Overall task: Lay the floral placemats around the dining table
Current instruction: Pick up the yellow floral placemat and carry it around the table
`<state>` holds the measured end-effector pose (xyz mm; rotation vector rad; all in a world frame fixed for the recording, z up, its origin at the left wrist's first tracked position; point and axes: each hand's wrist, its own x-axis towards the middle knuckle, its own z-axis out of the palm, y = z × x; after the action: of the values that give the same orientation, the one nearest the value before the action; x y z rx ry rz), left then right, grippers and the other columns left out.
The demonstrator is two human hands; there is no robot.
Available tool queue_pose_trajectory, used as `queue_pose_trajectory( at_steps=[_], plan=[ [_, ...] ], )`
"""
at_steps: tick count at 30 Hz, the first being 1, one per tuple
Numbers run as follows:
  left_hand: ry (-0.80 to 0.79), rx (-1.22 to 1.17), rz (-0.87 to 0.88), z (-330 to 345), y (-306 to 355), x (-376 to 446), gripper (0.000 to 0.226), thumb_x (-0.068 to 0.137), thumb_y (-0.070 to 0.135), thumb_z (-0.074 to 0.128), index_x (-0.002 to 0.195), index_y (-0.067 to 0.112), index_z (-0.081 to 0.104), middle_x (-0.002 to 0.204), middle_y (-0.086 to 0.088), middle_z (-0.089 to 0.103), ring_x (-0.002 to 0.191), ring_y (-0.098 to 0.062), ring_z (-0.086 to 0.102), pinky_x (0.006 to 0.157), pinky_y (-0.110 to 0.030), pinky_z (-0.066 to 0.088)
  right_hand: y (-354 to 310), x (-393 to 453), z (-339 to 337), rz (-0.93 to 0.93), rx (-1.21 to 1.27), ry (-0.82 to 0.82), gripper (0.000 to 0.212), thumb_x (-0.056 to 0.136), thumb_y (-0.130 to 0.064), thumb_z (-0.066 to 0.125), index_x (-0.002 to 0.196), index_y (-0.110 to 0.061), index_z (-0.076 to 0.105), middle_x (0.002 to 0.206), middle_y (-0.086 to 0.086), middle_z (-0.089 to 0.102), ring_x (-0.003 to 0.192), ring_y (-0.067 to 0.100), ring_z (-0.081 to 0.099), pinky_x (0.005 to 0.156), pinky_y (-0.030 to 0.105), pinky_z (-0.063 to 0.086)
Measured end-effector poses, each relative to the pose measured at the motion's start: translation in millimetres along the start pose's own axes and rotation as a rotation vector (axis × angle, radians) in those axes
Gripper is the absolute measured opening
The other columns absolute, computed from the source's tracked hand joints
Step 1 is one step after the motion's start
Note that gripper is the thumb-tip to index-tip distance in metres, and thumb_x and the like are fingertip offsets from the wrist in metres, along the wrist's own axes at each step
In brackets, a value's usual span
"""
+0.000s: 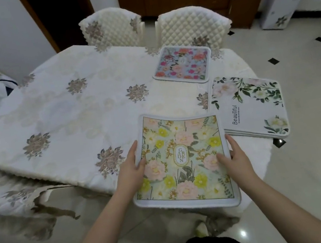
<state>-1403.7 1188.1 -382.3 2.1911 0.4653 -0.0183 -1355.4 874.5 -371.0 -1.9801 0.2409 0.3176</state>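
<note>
Placemat w/ "GARDEN" label (182,160), yellow and pink blooms, sits between both hands at near tabletop (58,108) edge, near end overhanging. Left hand (130,168) grips its left edge, thumb on top; right hand (235,156) grips right edge, thumb on top. Soft, rounded-corner rectangle, white border. Pink-flower placemat (182,64) lies flat farther back. Stack of "Beautiful" placemats (252,107) to the right. Embroidered cloth covers tabletop.

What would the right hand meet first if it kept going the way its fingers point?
Probably the Garden placemat it already grips; the right hand points up-left across it, with bare tablecloth beyond. Depth is unclear.
</note>
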Motion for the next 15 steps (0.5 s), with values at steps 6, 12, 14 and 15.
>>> queue_pose_trajectory(
  at_steps=[6, 12, 14, 15],
  plan=[
    [-0.074, 0.044, -0.017, 23, 23, 26, 0.062, 0.101, 0.032, 0.054, 0.152, 0.048, 0.023, 0.123, 0.006, 0.066, 0.080, 0.004, 0.060, 0.059, -0.018, 0.045, 13, 17, -16, 0.056, 0.079, 0.042, 0.067, 0.095, -0.017, 0.059, 0.151, -0.039, 0.029, 0.113, 0.004, 0.070, 0.092, 0.015, 0.069, 0.064, 0.022, 0.050],
    [-0.064, -0.027, -0.071, 36, 21, 45, 0.060, 0.100, 0.025, 0.056, 0.152, 0.041, 0.030, 0.136, 0.000, 0.062, 0.113, -0.020, 0.064, 0.083, -0.034, 0.054, 20, 31, -16, 0.080, 0.150, 0.019, 0.069, 0.095, -0.019, 0.060, 0.150, -0.044, 0.026, 0.112, 0.000, 0.071, 0.092, 0.016, 0.071, 0.073, 0.033, 0.058],
    [-0.060, -0.057, -0.076, 40, 18, 46, 0.060, 0.100, 0.022, 0.057, 0.151, 0.039, 0.032, 0.138, -0.001, 0.061, 0.119, -0.023, 0.061, 0.090, -0.038, 0.054, 22, 35, -14, 0.085, 0.149, 0.013, 0.068, 0.095, -0.019, 0.060, 0.149, -0.045, 0.026, 0.112, 0.000, 0.071, 0.092, 0.016, 0.072, 0.074, 0.034, 0.059],
    [-0.060, -0.064, -0.080, 41, 16, 47, 0.060, 0.100, 0.021, 0.058, 0.151, 0.038, 0.032, 0.139, -0.001, 0.060, 0.121, -0.024, 0.060, 0.094, -0.041, 0.053, 22, 36, -13, 0.087, 0.149, 0.010, 0.068, 0.095, -0.019, 0.060, 0.149, -0.045, 0.026, 0.112, -0.001, 0.070, 0.092, 0.015, 0.072, 0.073, 0.032, 0.059]
  ],
)
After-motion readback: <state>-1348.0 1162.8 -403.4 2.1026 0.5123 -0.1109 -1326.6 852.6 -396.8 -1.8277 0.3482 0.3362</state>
